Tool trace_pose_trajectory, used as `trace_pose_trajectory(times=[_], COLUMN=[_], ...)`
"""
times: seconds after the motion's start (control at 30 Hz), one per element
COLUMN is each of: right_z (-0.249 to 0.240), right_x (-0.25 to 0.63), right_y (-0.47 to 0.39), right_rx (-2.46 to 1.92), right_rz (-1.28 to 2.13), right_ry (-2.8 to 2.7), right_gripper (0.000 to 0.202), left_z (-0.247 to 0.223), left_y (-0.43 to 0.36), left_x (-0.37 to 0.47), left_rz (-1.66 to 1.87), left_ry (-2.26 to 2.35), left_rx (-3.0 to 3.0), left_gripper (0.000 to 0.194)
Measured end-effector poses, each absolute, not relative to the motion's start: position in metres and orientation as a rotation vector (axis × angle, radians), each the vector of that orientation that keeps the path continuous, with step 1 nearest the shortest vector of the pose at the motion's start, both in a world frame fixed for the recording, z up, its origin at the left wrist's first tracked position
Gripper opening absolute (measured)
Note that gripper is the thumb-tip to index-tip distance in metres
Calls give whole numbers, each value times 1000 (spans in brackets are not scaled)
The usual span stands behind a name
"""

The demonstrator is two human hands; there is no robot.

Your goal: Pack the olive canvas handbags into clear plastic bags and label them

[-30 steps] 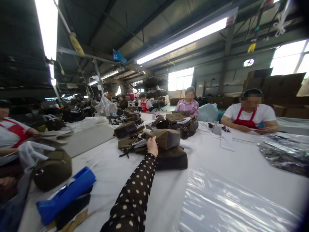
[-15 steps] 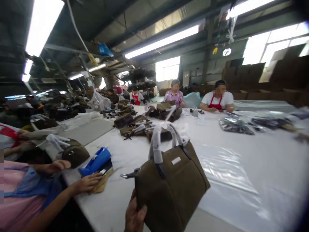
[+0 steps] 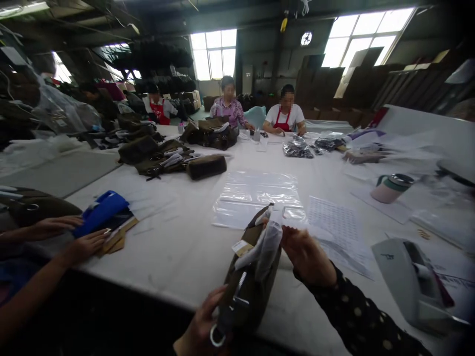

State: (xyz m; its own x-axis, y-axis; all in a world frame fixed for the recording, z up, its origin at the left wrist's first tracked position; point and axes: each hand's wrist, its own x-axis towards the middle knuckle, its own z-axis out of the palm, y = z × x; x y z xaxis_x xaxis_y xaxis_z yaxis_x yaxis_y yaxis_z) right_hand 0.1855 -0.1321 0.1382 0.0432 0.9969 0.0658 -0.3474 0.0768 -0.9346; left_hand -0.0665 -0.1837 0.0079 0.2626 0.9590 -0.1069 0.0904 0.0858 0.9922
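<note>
An olive-brown handbag (image 3: 254, 309) is tilted on end in front of me, its top side with the zip turned up. My left hand (image 3: 200, 324) is closed around its near end, beside a metal ring. At the far end my right hand (image 3: 308, 254), slightly blurred, grips the bag by the handles (image 3: 270, 242), which are wrapped in white padding. Part of its fingers is hidden behind the wrapping. A small paper tag (image 3: 242, 248) lies against the bag's top, left of the handles.
Clear plastic bags (image 3: 256, 190) lie flat beyond the handbag. To the right are a printed sheet (image 3: 334, 225), a mug (image 3: 392, 188) and a grey-white device (image 3: 404, 282). More handbags (image 3: 206, 167) are piled at far left. A co-worker's hands (image 3: 83, 249) hold a blue item (image 3: 104, 210). Other people sit opposite.
The view has swung right and down. The handbag has turned from showing its front panel to showing its top. My right hand has come into view at the handles.
</note>
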Motion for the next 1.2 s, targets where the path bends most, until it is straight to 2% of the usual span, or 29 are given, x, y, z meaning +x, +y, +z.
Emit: trace_pose_trajectory(times=[0.07, 0.2, 0.3, 0.33, 0.47, 0.63, 0.93, 1.03, 1.13, 1.2], right_z=[155, 175, 179, 179, 181, 191, 198, 209, 210, 196], right_x=[183, 191, 197, 198, 202, 208, 211, 215, 212, 206], right_y=[-123, -119, -125, -128, -135, -144, -148, -152, -179, -208], right_rx=[-929, -1099, -1153, -1163, -1225, -1248, -1181, -1183, -1210, -1216], right_rz=[1438, 1593, 1610, 1613, 1606, 1620, 1610, 1550, 1422, 1315], right_ry=[-877, -947, -1115, -1162, -1292, -1450, -1636, -1633, -1814, -2008], right_gripper=[53, 41, 36, 35, 35, 41, 39, 34, 29, 27], left_z=[5, 16, 33, 39, 63, 104, 119, 137, 157, 162], left_y=[-199, -195, -169, -161, -146, -140, -122, -145, -171, -175], left_x=[-51, -37, -30, -26, -14, -10, 65, 36, -14, -39], left_rz=[953, 1068, 1138, 1115, 982, 961, 911, 880, 1140, 1344], left_ry=[978, 803, 863, 825, 645, 578, 733, 580, 352, 554], left_rx=[1592, 2063, 2316, 2416, 2668, 2897, 2915, 2841, 2642, 2394], left_gripper=[17, 19, 52, 56, 34, 36, 41, 38, 35, 33])
